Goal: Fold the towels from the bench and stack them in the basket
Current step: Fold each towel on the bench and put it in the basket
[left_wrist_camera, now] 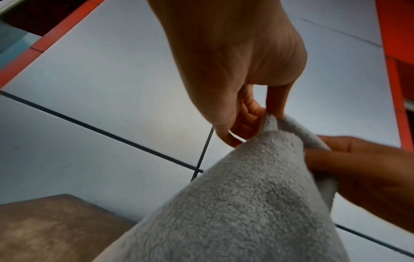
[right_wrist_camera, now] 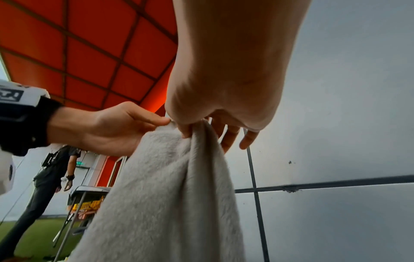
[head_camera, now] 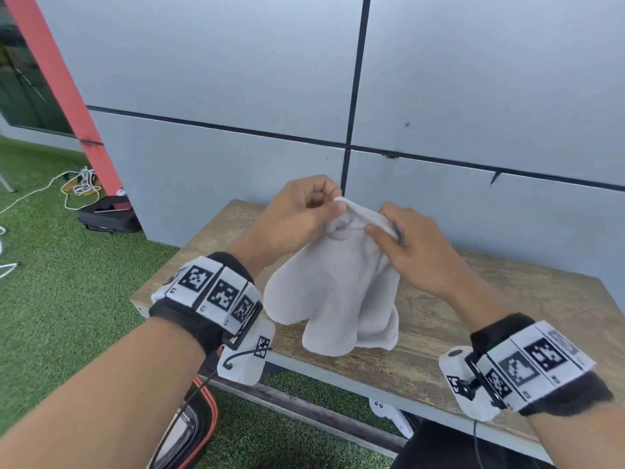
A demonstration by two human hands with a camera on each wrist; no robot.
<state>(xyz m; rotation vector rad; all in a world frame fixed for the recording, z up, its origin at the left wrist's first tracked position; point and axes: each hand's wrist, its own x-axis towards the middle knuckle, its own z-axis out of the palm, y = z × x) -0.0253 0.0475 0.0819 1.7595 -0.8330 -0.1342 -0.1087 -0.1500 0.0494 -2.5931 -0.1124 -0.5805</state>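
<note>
Even, soft daylight is seen throughout; no hard shadows are cast. Straight wall seams (head_camera: 355,82) are bowed toward the frame edges. Both wrist views are grainy, slightly blurred, and dimmer at the lower corners.

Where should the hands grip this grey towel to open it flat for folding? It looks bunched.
Grip the top hem of the towel at its corners, from above: left hand and right hand pinch close together, so it hangs gathered.

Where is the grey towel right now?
In the head view, the grey towel hangs mid-frame above the wooden bench, pinched at its top by the left hand and right hand.
</note>
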